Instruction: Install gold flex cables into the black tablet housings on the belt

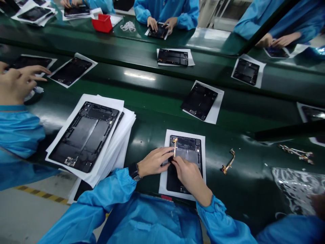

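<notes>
Tablet [190, 153] at near middle, stack [122, 139] to its left

A loose cable [230, 162] lies right of it, a clear bag [296, 184] farther right; other tablets [200, 101] dot the surface [144, 128]. The left hand [153, 162] reaches in from the left, thumb and fingers apart by the gold strip [175, 145]. The right hand [189, 176] angles across from the right, grip narrow; whether it pinches the strip, I can't tell.

No lettering seems readable from this view.
</notes>
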